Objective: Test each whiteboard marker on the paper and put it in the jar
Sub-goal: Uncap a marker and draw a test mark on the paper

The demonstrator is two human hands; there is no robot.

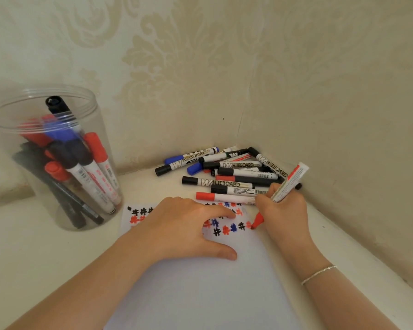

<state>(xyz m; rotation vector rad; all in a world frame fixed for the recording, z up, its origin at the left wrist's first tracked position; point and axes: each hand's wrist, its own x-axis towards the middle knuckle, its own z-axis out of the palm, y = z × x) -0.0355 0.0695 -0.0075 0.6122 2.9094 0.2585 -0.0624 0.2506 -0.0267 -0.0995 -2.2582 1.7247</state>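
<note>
A white sheet of paper (200, 289) lies in front of me, its top part covered in black, red and blue hash marks. My left hand (186, 229) rests flat on the paper with fingers spread. My right hand (284, 210) grips an uncapped red whiteboard marker (290, 183), its red tip touching the paper at the right end of the second row of marks. A clear plastic jar (57, 160) stands at the left and holds several red, blue and black markers. A pile of capped markers (227, 172) lies in the corner behind my hands.
The white tabletop (34, 258) meets patterned wallpapered walls (224, 67) at the back and right, forming a corner. A thin silver bracelet (318, 273) circles my right wrist.
</note>
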